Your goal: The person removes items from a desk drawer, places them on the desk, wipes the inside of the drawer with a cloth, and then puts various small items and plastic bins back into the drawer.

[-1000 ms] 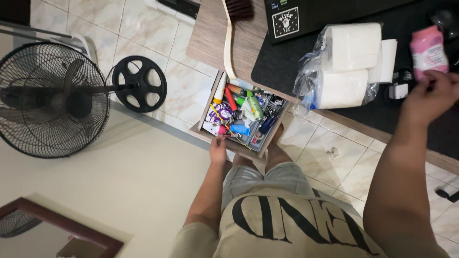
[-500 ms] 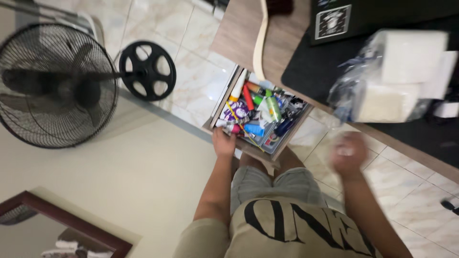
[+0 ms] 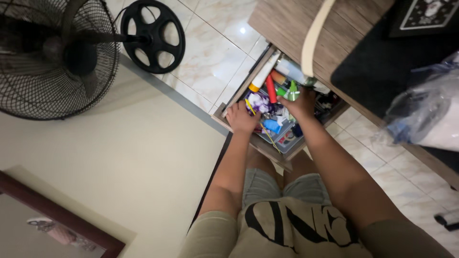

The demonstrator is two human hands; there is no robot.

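Observation:
An open wooden drawer (image 3: pixel 240 89) under the desk (image 3: pixel 287 21) is crammed with small items: a white tube with an orange cap (image 3: pixel 264 72), a red tube (image 3: pixel 271 89), a green bottle (image 3: pixel 292 91), a purple packet (image 3: pixel 258 101) and a blue piece (image 3: pixel 273 125). My left hand (image 3: pixel 241 117) grips the drawer's front left corner, fingers curled over its edge. My right hand (image 3: pixel 302 102) reaches into the drawer beside the green bottle, its fingers bent down among the items. Whatever it may hold is hidden under the hand.
A black standing fan (image 3: pixel 48 52) with its round base (image 3: pixel 153 36) stands on the tiled floor to the left. On the desk lie a black mat (image 3: pixel 382 62), a cream curved strip (image 3: pixel 315 33) and a plastic bag of tissue rolls (image 3: pixel 430 114). A framed mirror (image 3: pixel 62 215) leans at lower left.
My right hand left the desk top, where it held a pink bottle, and swung down into the drawer. The view shifted closer to the drawer. My left hand stayed at the drawer's front.

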